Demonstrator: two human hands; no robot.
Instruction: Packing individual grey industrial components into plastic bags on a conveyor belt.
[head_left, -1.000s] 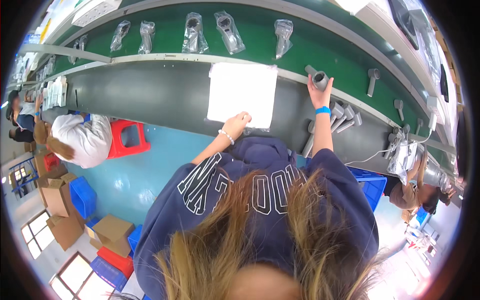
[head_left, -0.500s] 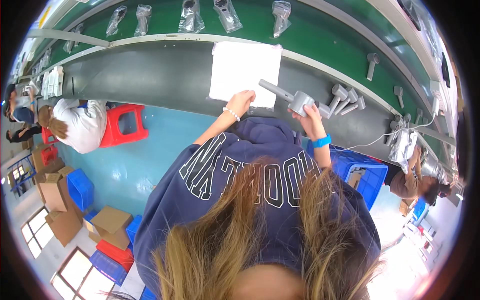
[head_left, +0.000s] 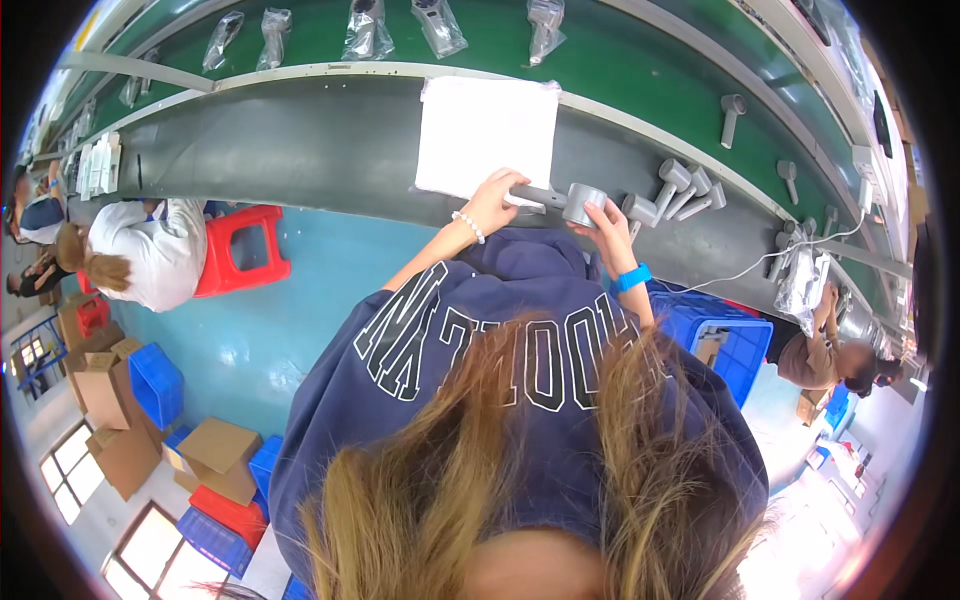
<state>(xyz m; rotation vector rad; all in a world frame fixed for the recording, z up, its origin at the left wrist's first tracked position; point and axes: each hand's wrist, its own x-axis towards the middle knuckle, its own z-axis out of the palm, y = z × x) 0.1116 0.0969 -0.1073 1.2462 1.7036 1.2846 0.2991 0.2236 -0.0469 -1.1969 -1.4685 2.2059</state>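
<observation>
A grey handheld device [head_left: 580,205] with a drum-shaped head and a straight slim handle lies level between my hands, just over the near edge of the white sheet; whether it is a fan or a dryer I cannot make out. My left hand [head_left: 492,204], with a beaded bracelet at the wrist, closes on the handle's end. On the head's right side rest the curled fingers of my right hand [head_left: 603,232], a blue band on that wrist. The white sheet [head_left: 487,130] lies flat on the dark bench. Several similar grey devices [head_left: 672,175] lie just right of my right hand.
Beyond a pale rail runs a green belt [head_left: 620,75] carrying bagged devices [head_left: 437,28] and a bare one [head_left: 733,118]. A white cable [head_left: 760,285] crosses the bench at right. Blue crates [head_left: 735,350] stand behind my right arm. A red stool [head_left: 245,252] and co-workers are on both sides.
The device has swung from a slant to nearly level and come closer to my left hand, which now grips its handle. My right hand has shifted left with it.
</observation>
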